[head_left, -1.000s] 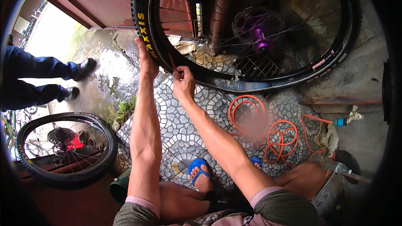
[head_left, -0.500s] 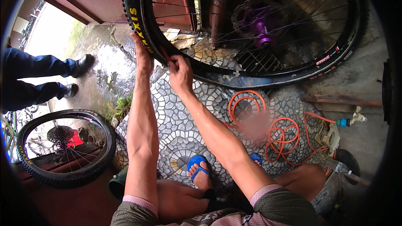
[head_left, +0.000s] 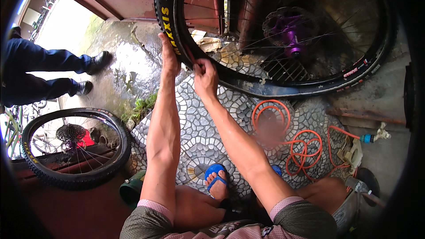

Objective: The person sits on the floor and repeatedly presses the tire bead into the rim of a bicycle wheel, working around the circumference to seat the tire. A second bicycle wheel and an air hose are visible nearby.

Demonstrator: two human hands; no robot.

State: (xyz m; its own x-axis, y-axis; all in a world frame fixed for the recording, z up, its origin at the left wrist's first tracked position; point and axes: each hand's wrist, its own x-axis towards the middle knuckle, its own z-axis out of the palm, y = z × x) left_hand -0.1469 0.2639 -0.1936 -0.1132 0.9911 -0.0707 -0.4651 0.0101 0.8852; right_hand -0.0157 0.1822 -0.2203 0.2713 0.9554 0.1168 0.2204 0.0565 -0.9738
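A large bicycle wheel (head_left: 271,92) with a black knobby tyre (head_left: 167,22), yellow lettering and a purple hub (head_left: 292,40) stands tilted in front of me. My left hand (head_left: 170,57) grips the tyre's outer left side, thumb up along the tread; its other fingers are mostly hidden. Close by, at the inner edge of the rim, my right hand (head_left: 206,79) is closed in a pinch on a thin reddish tool (head_left: 191,55). Its tip lies against the tyre's edge, and its exact kind is hard to make out.
Another bicycle wheel (head_left: 116,163) with a cassette (head_left: 69,132) lies at the left. Beyond it stands a person in dark trousers (head_left: 53,58). An orange hose (head_left: 305,150) coils on the pebble-mosaic floor (head_left: 186,128) at the right. A metal grate (head_left: 285,67) shows through the spokes.
The whole view has shifted, so the wheels, hose and my arms sit farther right. Both hands stay at about the same part of the tyre.
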